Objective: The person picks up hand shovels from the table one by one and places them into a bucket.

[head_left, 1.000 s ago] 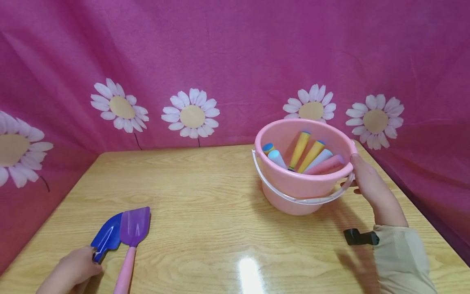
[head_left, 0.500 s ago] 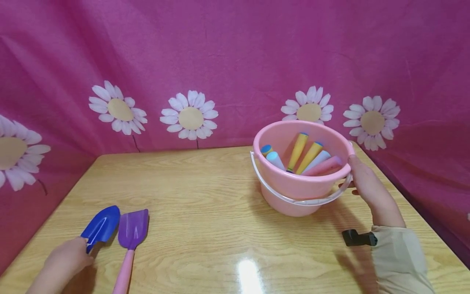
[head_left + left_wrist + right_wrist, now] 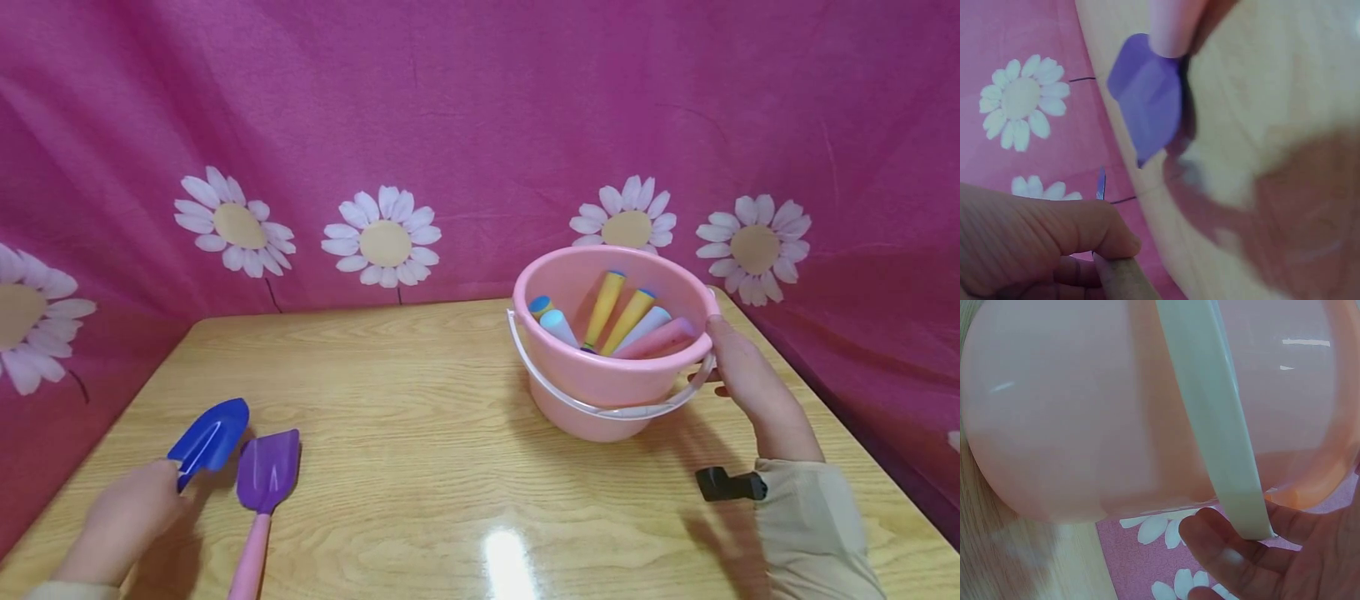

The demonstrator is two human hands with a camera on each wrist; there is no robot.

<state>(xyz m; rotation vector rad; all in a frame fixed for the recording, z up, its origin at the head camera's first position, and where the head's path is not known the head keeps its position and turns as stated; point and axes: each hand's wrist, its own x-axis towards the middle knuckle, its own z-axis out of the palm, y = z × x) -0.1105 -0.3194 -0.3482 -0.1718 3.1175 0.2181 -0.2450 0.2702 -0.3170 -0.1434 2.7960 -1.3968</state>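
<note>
My left hand (image 3: 127,517) grips a blue toy trowel (image 3: 217,429) by its handle, with the blade pointing up and away above the table. In the left wrist view the trowel's tan handle (image 3: 1125,280) runs under the thumb, and its blade shows as a thin edge. Just right of it lies a toy shovel (image 3: 268,471) with a purple blade and a pink handle. My right hand (image 3: 757,383) holds the pink bucket (image 3: 588,383) at the right of its rim, fingers below the rim beside the white bail handle (image 3: 1210,406).
Several stick-shaped things, among them yellow sticks (image 3: 630,321) with blue ends and a pink one (image 3: 656,337), lean inside the bucket. The wooden table (image 3: 390,400) ends at a magenta cloth (image 3: 480,125) printed with white daisies.
My left hand has lifted the blue trowel off the purple shovel's blade, up and slightly left. My right hand has stayed on the bucket; the view has shifted slightly.
</note>
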